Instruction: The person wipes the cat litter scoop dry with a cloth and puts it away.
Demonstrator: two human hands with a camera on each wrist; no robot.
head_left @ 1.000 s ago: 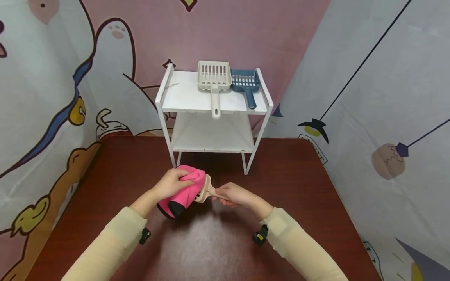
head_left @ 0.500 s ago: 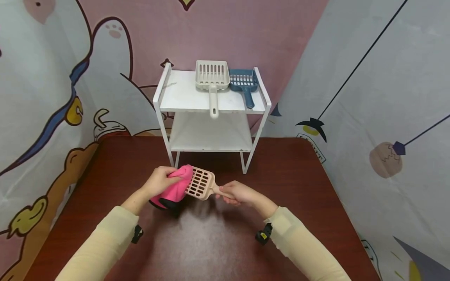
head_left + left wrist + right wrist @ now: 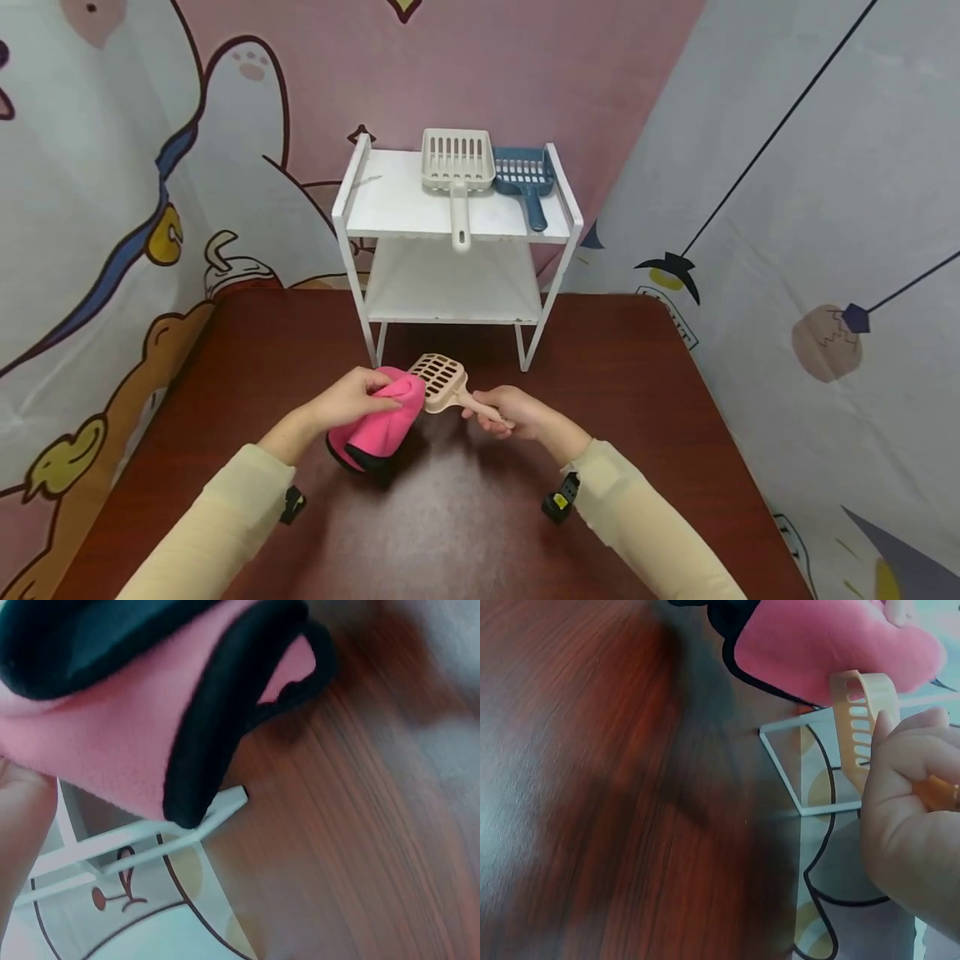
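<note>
My right hand [image 3: 512, 411] grips the handle of a beige litter scoop [image 3: 442, 379], whose slotted head tilts up and away to the left. In my left hand [image 3: 351, 402] is a folded pink cloth [image 3: 390, 421] with black edging, pinched between thumb and fingers. The cloth's upper end overlaps the left side of the scoop head in the head view. From the left wrist, the pink cloth [image 3: 112, 739] fills the upper left, its black border hanging over the table. In the right wrist view the scoop [image 3: 851, 724] is seen edge-on beside the cloth.
A white two-tier shelf [image 3: 453, 283] stands at the back of the brown table [image 3: 600, 375]. On its top tier lie a cream litter scoop [image 3: 457, 162] and a blue one [image 3: 528, 179], the cream handle jutting over the front edge. Patterned fabric walls [image 3: 750, 167] surround the table.
The cloth first covered most of the scoop head, then slid left, exposing the slots. Now the scoop head has swung up and away, its handle angled down toward the right, with the cloth at its left side.
</note>
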